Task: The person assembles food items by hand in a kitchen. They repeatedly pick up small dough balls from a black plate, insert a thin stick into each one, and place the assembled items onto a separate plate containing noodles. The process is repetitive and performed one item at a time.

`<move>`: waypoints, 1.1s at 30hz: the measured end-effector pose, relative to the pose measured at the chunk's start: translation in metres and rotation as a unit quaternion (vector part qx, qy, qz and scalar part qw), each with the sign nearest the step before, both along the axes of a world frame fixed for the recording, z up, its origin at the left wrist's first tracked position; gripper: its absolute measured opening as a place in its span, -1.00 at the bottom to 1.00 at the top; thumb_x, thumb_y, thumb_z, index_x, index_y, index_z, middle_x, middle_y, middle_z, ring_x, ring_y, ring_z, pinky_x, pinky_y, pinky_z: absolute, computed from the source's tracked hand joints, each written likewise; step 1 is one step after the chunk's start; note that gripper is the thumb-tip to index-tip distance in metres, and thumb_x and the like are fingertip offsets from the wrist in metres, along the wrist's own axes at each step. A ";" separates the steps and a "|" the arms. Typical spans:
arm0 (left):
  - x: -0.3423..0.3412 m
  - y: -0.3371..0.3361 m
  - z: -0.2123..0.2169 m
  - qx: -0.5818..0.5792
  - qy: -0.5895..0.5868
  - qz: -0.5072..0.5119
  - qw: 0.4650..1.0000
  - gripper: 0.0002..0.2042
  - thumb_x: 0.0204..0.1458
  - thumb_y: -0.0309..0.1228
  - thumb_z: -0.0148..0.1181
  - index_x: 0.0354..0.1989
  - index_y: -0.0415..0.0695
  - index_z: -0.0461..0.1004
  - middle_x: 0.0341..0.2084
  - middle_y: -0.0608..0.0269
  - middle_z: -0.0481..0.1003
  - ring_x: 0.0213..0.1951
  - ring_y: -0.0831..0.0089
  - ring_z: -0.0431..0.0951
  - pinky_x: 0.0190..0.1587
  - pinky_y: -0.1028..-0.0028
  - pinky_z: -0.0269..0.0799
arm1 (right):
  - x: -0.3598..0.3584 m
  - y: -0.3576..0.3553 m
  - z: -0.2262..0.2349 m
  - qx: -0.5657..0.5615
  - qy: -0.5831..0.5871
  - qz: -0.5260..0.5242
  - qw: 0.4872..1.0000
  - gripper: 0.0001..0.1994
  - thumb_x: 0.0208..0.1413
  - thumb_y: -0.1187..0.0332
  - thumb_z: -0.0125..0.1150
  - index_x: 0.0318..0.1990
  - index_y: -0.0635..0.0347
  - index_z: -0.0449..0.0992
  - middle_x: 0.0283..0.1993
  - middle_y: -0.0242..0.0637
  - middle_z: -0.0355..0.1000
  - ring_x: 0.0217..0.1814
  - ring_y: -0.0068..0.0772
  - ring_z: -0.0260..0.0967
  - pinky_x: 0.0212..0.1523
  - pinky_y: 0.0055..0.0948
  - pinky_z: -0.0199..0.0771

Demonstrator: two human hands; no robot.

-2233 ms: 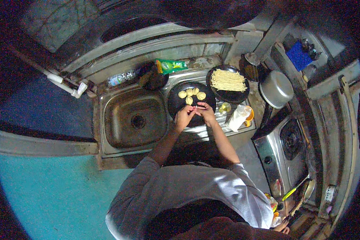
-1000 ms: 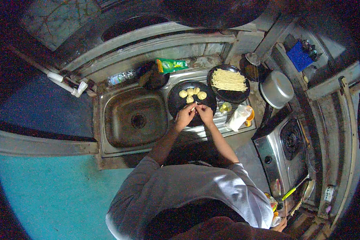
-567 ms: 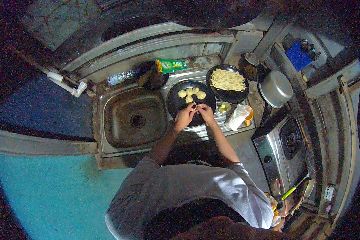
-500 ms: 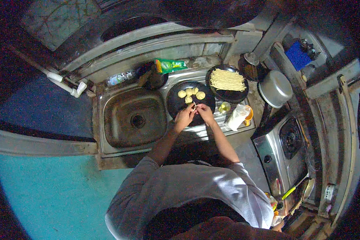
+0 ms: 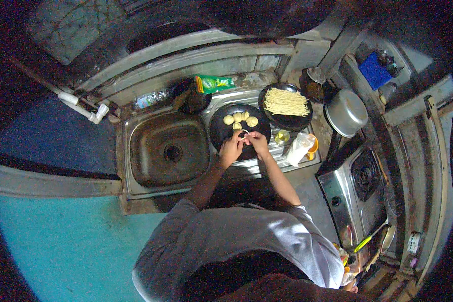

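Strand [image 5: 244,132], thin, pale, dough-like, curved between left hand [image 5: 231,149] and right hand [image 5: 258,144], both pinching it, over round black plate [image 5: 218,128], near half; I judged it light, soft, easily torn, best held by its ends.

A steel sink basin [image 5: 153,166] lay at the left, with a white pipe [image 5: 80,105] beyond its far left corner. A green packet [image 5: 219,84] rested along the far side. At the right, a silver pot [image 5: 347,115] sat farther off than the stove [image 5: 345,194]; a blue object [image 5: 374,71] showed at far right.
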State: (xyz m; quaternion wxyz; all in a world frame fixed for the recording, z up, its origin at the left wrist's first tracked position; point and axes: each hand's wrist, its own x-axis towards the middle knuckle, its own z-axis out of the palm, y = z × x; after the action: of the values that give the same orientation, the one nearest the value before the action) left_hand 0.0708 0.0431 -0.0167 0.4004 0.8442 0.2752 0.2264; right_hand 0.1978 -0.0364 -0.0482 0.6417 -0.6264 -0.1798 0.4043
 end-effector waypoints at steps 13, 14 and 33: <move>0.004 0.001 -0.016 0.072 -0.019 0.044 0.996 -0.85 -0.01 -0.32 0.18 -0.30 -0.09 0.45 -0.41 0.08 0.52 -0.37 0.05 0.52 -0.35 0.20 0.43 | 0.008 0.002 -0.010 0.048 0.125 -0.024 0.991 -0.84 0.17 0.38 0.08 -0.15 0.24 0.40 -0.26 -0.28 0.46 -0.28 -0.52 0.45 -0.23 -0.54 0.51; 0.003 0.002 -0.018 0.072 -0.024 0.041 0.996 -0.84 -0.01 -0.33 0.18 -0.30 -0.09 0.45 -0.41 0.10 0.52 -0.36 0.06 0.52 -0.35 0.20 0.43 | 0.008 0.002 -0.009 0.056 0.133 -0.018 0.989 -0.83 0.17 0.39 0.08 -0.13 0.23 0.39 -0.24 -0.27 0.46 -0.27 -0.50 0.45 -0.22 -0.53 0.52; 0.002 0.002 -0.022 0.069 -0.044 0.058 0.995 -0.63 -0.08 -0.37 0.27 -0.12 -0.10 0.30 -0.43 0.31 0.56 -0.34 0.16 0.54 -0.19 0.24 0.36 | 0.003 0.002 -0.019 0.098 0.036 -0.088 0.991 -0.81 0.07 0.54 0.16 -0.17 0.25 0.33 -0.31 -0.28 0.45 -0.34 -0.52 0.39 -0.33 -0.56 0.42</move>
State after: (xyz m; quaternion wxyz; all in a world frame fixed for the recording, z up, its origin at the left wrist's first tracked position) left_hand 0.0728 0.0452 -0.0389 0.3390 0.8418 0.2896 0.3042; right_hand 0.2011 -0.0348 -0.0673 0.7394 -0.5588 -0.1390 0.3488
